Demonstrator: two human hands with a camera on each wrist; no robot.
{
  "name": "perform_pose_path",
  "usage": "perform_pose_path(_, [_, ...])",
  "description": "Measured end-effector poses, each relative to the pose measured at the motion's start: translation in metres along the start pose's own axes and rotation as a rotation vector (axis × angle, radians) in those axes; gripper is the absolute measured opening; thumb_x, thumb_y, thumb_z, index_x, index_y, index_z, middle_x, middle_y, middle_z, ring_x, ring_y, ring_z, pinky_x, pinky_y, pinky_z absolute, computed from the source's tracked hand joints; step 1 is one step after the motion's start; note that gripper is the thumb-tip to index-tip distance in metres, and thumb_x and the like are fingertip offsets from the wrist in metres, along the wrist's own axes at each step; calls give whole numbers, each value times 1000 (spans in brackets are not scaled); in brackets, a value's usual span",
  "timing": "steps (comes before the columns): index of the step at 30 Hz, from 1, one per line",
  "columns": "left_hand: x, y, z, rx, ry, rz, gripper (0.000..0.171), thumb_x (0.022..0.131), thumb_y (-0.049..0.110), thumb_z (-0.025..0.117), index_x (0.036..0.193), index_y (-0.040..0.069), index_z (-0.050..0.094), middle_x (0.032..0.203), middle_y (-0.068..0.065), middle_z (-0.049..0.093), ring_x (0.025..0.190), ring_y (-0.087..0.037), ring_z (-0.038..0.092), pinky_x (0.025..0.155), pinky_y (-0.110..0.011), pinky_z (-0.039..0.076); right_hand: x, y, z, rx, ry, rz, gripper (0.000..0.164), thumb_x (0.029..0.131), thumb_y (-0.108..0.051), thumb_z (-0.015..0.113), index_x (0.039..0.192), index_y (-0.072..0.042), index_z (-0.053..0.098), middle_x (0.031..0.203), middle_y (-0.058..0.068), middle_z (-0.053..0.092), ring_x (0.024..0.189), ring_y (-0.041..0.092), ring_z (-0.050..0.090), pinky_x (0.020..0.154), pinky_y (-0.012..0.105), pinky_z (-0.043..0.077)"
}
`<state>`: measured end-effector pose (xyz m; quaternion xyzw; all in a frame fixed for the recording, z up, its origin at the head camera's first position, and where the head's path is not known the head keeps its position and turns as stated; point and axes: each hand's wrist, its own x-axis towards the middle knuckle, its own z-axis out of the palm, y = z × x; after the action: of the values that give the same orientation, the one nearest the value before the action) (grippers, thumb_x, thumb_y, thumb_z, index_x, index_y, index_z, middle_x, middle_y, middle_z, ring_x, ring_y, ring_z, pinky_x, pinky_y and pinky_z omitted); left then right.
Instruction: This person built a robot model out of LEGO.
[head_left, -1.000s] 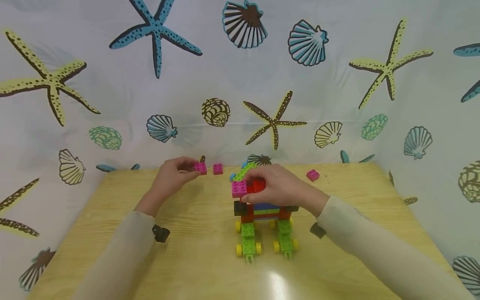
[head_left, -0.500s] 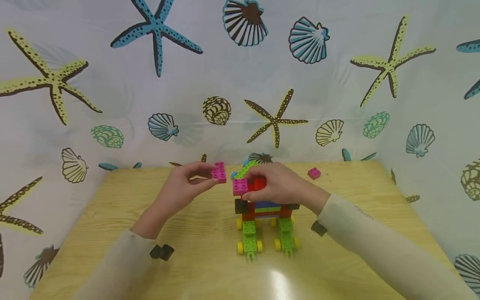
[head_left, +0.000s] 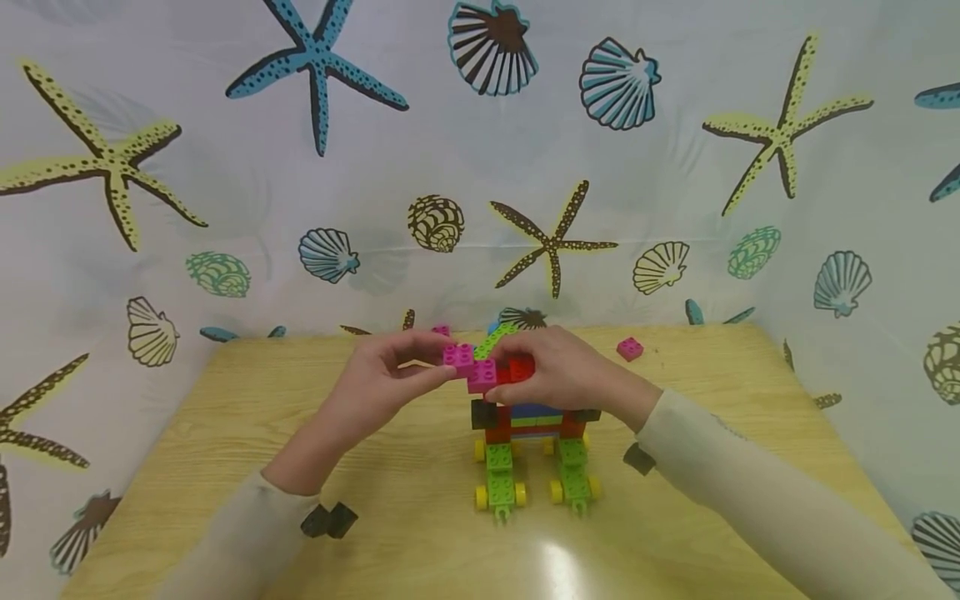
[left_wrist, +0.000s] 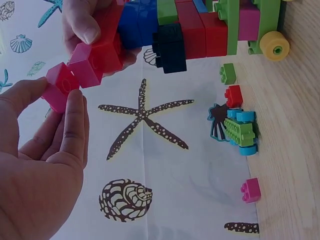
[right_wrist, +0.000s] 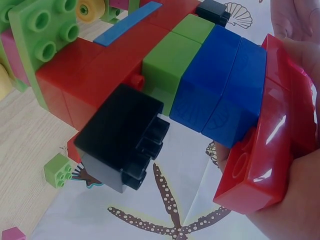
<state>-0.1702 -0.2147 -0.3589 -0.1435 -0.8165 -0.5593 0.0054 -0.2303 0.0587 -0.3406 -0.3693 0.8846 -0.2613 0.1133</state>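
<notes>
My left hand [head_left: 382, 375] pinches a pink building brick [head_left: 459, 358] between thumb and fingers. In the left wrist view, that brick [left_wrist: 59, 89] is tilted close beside another pink brick [left_wrist: 86, 65] at the top left end of a built figure; whether the two touch, I cannot tell. The figure has red, blue, green and black bricks and stands on green wheeled bases [head_left: 500, 479]. My right hand [head_left: 555, 371] grips its top red bricks [right_wrist: 272, 150], fingers curled around them. Part of the figure's upper body is hidden behind this hand.
A loose pink brick [head_left: 630, 348] lies at the back right of the wooden table [head_left: 375, 533], another pink brick [left_wrist: 251, 190] at the back. Behind the figure are a green base with blue wheels [left_wrist: 240, 131], a red brick [left_wrist: 233, 96] and a green brick [left_wrist: 228, 73].
My left hand has carried its pink brick rightward from the back of the table to the pink brick on the figure. My right hand keeps its hold almost unmoved.
</notes>
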Motion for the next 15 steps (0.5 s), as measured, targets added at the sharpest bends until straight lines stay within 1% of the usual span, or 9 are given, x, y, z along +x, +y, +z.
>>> perform_pose_path(7, [1, 2, 4, 31, -15, -9, 33, 102, 17, 84, 134, 9, 78, 132, -12, 78, 121, -29, 76, 98, -25, 67, -2, 0, -1, 9, 2, -9, 38, 99, -42, 85, 127, -18, 77, 107, -4, 77, 95, 16, 64, 79, 28, 57])
perform_pose_path(11, [3, 1, 5, 28, -30, 12, 33, 101, 15, 85, 133, 8, 78, 133, -13, 78, 121, -29, 78, 99, -27, 67, -1, 1, -1, 15, -2, -6, 37, 99, -42, 85, 127, -18, 77, 107, -4, 77, 96, 16, 64, 79, 28, 58])
perform_pose_path(15, [4, 0, 5, 39, -30, 37, 33, 101, 11, 84, 132, 6, 78, 132, -15, 78, 119, -30, 80, 98, -28, 67, -1, 2, -2, 18, -8, -10, 37, 99, -42, 85, 126, -18, 77, 107, -4, 76, 96, 17, 64, 79, 28, 58])
